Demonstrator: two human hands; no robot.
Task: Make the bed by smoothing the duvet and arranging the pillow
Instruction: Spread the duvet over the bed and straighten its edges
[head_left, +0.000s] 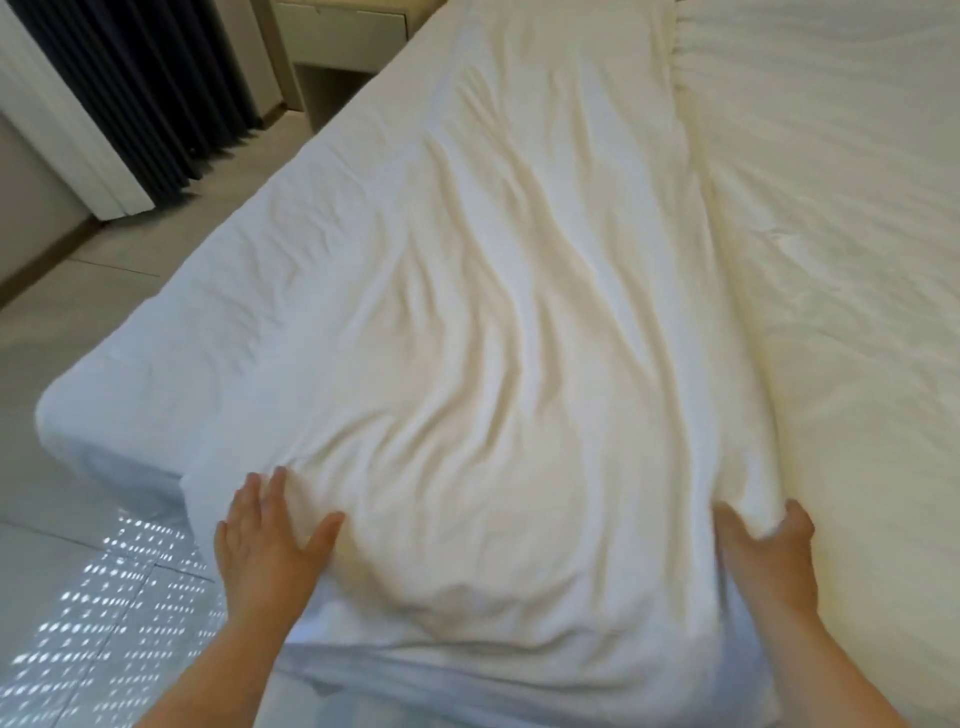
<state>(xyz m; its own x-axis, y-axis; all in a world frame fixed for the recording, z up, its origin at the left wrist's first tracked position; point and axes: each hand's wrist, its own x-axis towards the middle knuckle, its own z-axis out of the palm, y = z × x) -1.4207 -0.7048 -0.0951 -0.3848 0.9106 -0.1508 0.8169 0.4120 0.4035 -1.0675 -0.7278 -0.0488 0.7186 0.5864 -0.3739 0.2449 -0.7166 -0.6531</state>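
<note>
The white duvet (509, 322) is lying lengthwise along the middle of the bed, folded into a long band that is running from the near foot end up toward the head end. Its surface is rippling with long soft creases, and its near end is bulging slightly over the bed's edge.

The left hand (270, 540) is resting flat on the duvet's near left corner, fingers spread and released, palm pressing the cloth down. The right hand (763, 551) is gripping the duvet's near right edge: the thumb is showing on one side of the fold, and the fingers are curling around the cloth and hiding partly under it.

The white sheet (841, 260) is lying bare to the right of the duvet, and more of it is showing on the left side. Beyond the bed's left edge, the pale tiled floor (67, 561) is catching dots of light. Dark curtains (140, 78) are hanging at the upper left, and a light wooden cabinet (343, 31) is standing near the bed's far end.
</note>
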